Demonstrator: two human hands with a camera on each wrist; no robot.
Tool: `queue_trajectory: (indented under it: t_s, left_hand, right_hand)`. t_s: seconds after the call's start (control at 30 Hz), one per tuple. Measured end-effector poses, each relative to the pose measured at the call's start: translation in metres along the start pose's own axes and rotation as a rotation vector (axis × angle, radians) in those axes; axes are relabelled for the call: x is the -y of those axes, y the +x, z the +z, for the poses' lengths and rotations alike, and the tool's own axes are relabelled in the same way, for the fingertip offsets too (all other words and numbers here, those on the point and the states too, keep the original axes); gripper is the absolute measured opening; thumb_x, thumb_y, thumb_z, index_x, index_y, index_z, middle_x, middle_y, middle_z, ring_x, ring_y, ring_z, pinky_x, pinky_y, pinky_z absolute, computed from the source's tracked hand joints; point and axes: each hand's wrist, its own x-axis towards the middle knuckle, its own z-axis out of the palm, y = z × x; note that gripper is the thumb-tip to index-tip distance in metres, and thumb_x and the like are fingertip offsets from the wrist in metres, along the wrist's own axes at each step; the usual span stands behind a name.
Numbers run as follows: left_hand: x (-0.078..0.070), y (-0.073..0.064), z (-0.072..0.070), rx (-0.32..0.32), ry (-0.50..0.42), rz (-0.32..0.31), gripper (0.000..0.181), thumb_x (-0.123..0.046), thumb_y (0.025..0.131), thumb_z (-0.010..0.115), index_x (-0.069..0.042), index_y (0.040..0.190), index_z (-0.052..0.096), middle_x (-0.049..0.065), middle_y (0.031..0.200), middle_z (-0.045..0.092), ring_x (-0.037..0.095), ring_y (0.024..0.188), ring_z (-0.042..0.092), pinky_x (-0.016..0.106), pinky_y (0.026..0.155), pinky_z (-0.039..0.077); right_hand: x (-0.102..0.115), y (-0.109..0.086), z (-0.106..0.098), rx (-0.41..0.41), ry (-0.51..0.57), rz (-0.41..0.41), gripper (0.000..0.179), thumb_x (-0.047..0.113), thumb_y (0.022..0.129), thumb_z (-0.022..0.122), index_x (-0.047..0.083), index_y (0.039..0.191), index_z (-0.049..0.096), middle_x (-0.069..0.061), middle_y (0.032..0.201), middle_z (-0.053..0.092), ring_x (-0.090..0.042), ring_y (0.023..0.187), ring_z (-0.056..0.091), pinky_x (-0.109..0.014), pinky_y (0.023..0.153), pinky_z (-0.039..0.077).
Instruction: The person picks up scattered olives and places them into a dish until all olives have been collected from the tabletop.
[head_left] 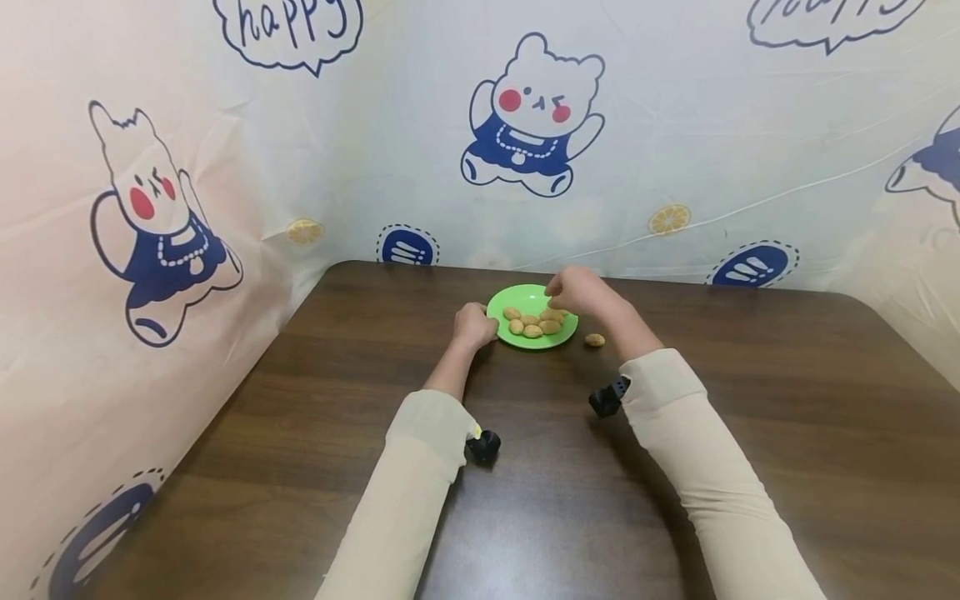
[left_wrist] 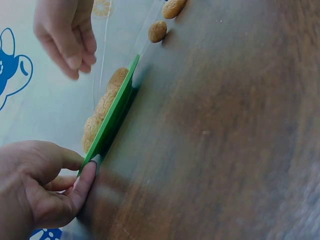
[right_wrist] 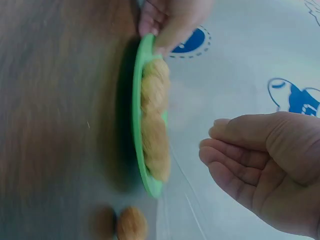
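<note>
A green plate (head_left: 517, 340) near the far side of the table bears several tan, wrinkled walnuts (head_left: 532, 331). My left hand (head_left: 474, 325) grips the plate's left rim; in the left wrist view its thumb and fingers pinch the edge (left_wrist: 111, 117). Over the plate's right side hovers my right hand (head_left: 583, 292), apart from the walnuts. In the right wrist view its fingers (right_wrist: 232, 165) are loosely bent with nothing seen between them. One loose walnut (head_left: 594, 340) lies on the table right of the plate. The left wrist view shows two loose ones, the nearer walnut (left_wrist: 157, 31) beside the plate.
The brown wooden table (head_left: 525, 500) reaches back to a patterned cloth (head_left: 420, 150) hung behind and at the sides. A black wrist camera (head_left: 483, 447) sits under the left cuff, and another black camera (head_left: 609, 397) by the right cuff.
</note>
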Motion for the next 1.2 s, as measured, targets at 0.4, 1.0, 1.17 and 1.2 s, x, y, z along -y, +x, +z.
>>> queue_trajectory:
  t_s: [0.4,1.0,1.17,1.2]
  left_hand:
    - [0.000,0.001,0.000,0.002,0.005,0.002,0.031,-0.008,0.088,0.052,0.002,0.115,0.061,0.012,0.097,0.064,0.019,0.083,0.060,0.021,0.064,0.048]
    - [0.001,0.001,0.000,0.006,-0.010,-0.010,0.034,-0.008,0.088,0.052,0.003,0.120,0.058,0.013,0.102,0.062,0.019,0.085,0.060,0.022,0.066,0.049]
    - [0.001,0.002,0.000,0.008,-0.012,-0.005,0.034,-0.007,0.088,0.051,0.003,0.119,0.058,0.013,0.100,0.063,0.019,0.083,0.061,0.021,0.064,0.049]
    - [0.001,0.002,0.000,0.008,-0.011,-0.003,0.034,-0.007,0.088,0.051,0.003,0.119,0.059,0.012,0.099,0.063,0.019,0.083,0.061,0.021,0.064,0.049]
  right_hand:
    - [-0.035,-0.036,-0.024,0.025,-0.027,0.010,0.029,0.008,0.089,0.059,-0.004,0.115,0.062,-0.021,0.115,0.059,-0.036,0.105,0.055,-0.046,0.083,0.047]
    - [-0.080,-0.069,-0.029,0.140,-0.053,0.130,0.027,0.012,0.085,0.063,-0.002,0.108,0.066,-0.019,0.108,0.062,-0.031,0.096,0.059,-0.049,0.081,0.047]
    - [-0.087,-0.072,-0.028,0.155,-0.059,0.168,0.025,0.010,0.083,0.064,-0.001,0.105,0.067,-0.017,0.104,0.063,-0.029,0.092,0.059,-0.049,0.080,0.047]
    - [-0.089,-0.072,-0.027,0.151,-0.058,0.169,0.024,0.010,0.083,0.064,-0.001,0.104,0.068,-0.017,0.103,0.063,-0.029,0.091,0.059,-0.048,0.080,0.047]
